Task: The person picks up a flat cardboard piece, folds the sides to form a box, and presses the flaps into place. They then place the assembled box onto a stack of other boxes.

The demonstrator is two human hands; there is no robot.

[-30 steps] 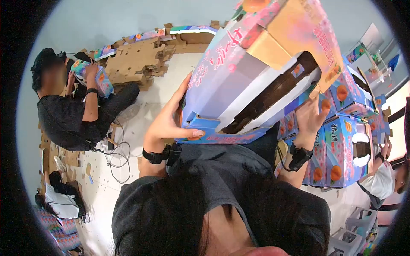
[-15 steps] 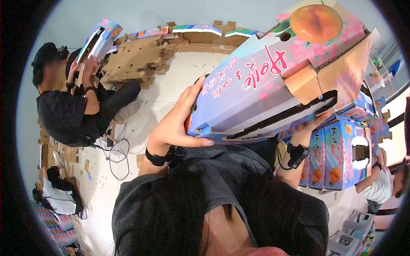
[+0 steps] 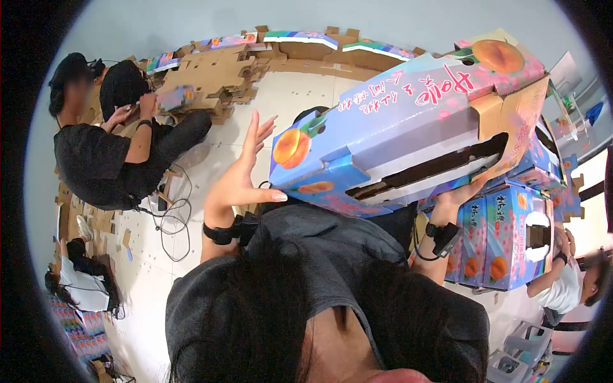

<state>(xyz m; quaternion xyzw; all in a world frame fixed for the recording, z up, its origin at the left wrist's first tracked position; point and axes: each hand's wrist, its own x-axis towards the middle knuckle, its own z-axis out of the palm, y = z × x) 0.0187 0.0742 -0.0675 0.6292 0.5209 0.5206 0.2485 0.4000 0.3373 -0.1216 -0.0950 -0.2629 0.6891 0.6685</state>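
A printed cardboard carton (image 3: pixel 389 124) with peaches, pink blossoms and red lettering is tilted in front of my chest. A long handle slot (image 3: pixel 428 166) runs along its side facing me, and a brown flap (image 3: pixel 495 115) sticks out beside the slot. My right hand (image 3: pixel 465 193) grips the carton from below at its right end, the fingers partly hidden behind it. At the left end, my left hand (image 3: pixel 246 169) is open with fingers spread, its thumb tip right at the lower corner.
Finished-looking printed cartons (image 3: pixel 507 239) are stacked at the right, near a person in white (image 3: pixel 565 281). On the left, a seated person in black (image 3: pixel 105 159) handles a small printed piece. Flat cardboard (image 3: pixel 211 80) lies piled along the wall. A cable (image 3: pixel 172 233) loops over the floor.
My left hand has let go of the carton's left end and spread its fingers. The carton has turned slightly and shifted down, still in my right hand. The seated person has lowered their printed piece.
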